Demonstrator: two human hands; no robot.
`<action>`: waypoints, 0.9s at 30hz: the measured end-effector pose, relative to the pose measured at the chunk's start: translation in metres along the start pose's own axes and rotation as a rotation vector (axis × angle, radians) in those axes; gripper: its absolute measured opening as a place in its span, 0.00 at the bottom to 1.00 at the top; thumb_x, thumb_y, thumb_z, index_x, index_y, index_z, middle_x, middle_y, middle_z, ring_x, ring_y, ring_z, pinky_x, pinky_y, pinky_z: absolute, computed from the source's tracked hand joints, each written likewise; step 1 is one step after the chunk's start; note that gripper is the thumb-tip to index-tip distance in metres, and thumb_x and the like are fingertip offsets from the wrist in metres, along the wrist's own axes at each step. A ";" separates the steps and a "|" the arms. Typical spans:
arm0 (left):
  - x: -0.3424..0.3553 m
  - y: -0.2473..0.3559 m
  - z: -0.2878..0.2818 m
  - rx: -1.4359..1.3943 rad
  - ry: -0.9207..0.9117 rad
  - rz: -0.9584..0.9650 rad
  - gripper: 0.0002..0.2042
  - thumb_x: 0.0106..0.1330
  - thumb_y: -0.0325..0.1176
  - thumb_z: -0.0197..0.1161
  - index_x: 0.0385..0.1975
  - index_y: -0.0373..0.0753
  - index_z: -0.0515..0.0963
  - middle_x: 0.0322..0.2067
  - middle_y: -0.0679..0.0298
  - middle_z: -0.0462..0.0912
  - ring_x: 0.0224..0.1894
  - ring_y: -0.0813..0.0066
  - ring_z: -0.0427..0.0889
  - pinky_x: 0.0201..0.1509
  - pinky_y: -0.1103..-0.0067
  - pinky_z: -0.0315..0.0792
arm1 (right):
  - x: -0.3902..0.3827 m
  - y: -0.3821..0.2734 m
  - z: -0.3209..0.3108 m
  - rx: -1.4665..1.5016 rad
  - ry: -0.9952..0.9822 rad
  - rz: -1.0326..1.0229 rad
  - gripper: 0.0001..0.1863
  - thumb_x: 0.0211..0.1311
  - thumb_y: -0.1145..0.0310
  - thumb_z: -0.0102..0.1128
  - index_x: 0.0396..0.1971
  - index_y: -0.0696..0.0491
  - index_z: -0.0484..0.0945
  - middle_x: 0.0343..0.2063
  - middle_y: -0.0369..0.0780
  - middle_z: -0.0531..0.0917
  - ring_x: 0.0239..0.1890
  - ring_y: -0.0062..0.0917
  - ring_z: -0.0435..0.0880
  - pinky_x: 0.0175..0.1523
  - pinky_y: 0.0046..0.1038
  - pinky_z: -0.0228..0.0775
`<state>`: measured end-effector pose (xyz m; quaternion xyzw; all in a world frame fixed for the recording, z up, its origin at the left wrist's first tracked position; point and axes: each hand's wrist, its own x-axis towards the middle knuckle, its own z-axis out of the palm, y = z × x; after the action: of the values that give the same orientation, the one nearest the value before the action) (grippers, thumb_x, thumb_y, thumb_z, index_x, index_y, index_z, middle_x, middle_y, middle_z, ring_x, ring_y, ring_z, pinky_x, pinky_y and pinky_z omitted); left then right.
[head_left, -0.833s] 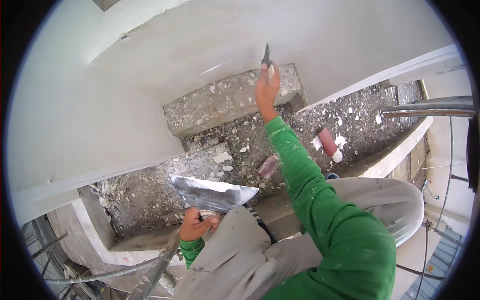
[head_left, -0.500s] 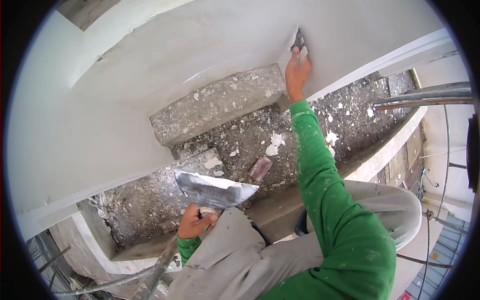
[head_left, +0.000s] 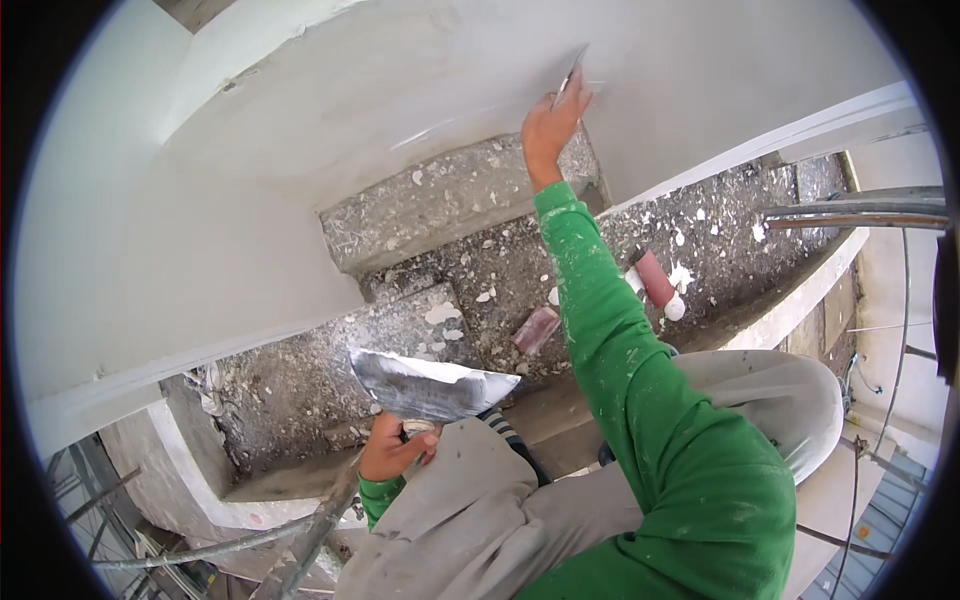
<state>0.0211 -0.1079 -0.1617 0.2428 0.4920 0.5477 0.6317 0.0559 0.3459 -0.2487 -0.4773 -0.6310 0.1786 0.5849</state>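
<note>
Right hand (head_left: 548, 122) is stretched way up against the smooth grey-white wall (head_left: 400, 80), fingers closed around a small putty knife (head_left: 571, 72) with the blade laid on the plaster; the handle is mostly hidden, so I can't say exactly how it's gripped. Left hand (head_left: 388, 452) is down low by the knees, fingers wrapped around the handle of a wide plastering trowel (head_left: 430, 385), its blade smeared with grey plaster and held roughly flat. Below is a rough concrete ledge (head_left: 440, 200) speckled with white splatter, with a reddish brick piece (head_left: 536, 329) and a red roller-looking thing (head_left: 655, 282) lying on it, well apart from both hands.
</note>
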 end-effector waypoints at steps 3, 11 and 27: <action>0.000 0.000 -0.002 0.026 0.031 0.010 0.14 0.64 0.31 0.61 0.43 0.30 0.71 0.23 0.62 0.75 0.20 0.78 0.72 0.22 0.82 0.67 | -0.059 -0.052 0.025 0.059 -0.110 -0.015 0.37 0.52 0.84 0.53 0.65 0.62 0.54 0.55 0.51 0.65 0.60 0.47 0.64 0.65 0.46 0.53; -0.002 0.009 -0.002 -0.003 0.021 0.114 0.17 0.64 0.33 0.61 0.47 0.29 0.68 0.23 0.59 0.74 0.20 0.76 0.73 0.21 0.81 0.67 | -0.195 -0.147 0.083 0.009 -0.432 -0.022 0.41 0.53 0.82 0.54 0.68 0.59 0.47 0.61 0.50 0.60 0.65 0.48 0.57 0.69 0.59 0.36; 0.064 0.015 -0.010 -0.698 -0.283 0.128 0.22 0.67 0.32 0.57 0.58 0.34 0.61 0.23 0.62 0.69 0.17 0.78 0.68 0.12 0.82 0.64 | -0.075 -0.137 -0.144 0.658 -1.290 -0.476 0.27 0.58 0.79 0.52 0.60 0.54 0.68 0.54 0.46 0.68 0.59 0.39 0.67 0.70 0.54 0.42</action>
<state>0.0002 -0.0459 -0.1753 0.1166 0.1678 0.6815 0.7027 0.1219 0.1716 -0.1473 0.0695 -0.8479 0.4700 0.2354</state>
